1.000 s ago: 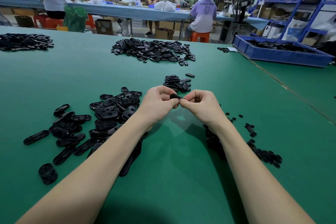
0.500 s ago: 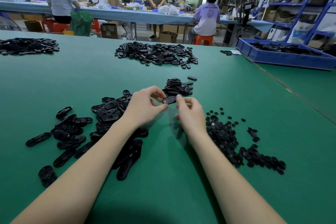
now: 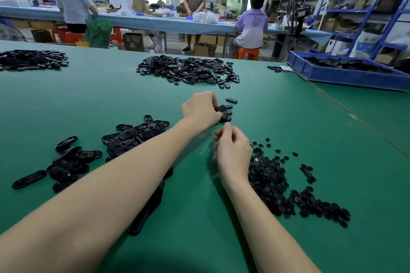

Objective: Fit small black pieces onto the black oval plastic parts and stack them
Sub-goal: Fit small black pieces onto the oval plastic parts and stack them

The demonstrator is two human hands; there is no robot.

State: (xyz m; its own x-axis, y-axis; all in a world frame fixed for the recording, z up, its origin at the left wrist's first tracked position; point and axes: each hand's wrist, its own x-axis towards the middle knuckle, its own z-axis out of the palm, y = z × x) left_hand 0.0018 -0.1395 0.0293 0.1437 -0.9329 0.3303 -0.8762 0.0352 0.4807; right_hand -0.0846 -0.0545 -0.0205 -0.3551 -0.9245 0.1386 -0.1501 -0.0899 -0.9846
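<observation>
My left hand [image 3: 200, 109] reaches forward and pinches a black oval part [image 3: 221, 108] at the small stack of finished ovals [image 3: 226, 115] in the middle of the green table [image 3: 115, 95]. My right hand [image 3: 231, 148] hovers just behind it with its fingers loosely curled and nothing visible in them. Loose oval parts [image 3: 124, 137] lie scattered to the left under my left forearm. A heap of small black pieces [image 3: 269, 177] sits right of my right wrist.
A larger pile of black parts [image 3: 188, 70] lies farther back, another pile [image 3: 31, 58] at the far left. A blue tray [image 3: 346, 73] of parts stands at the back right. Three people work at a long blue bench behind, and shelving lines the right wall.
My hands have come apart. The left hand carried the fitted oval forward to the small stack, while the right hand let go and stayed back near the heap of small pieces.
</observation>
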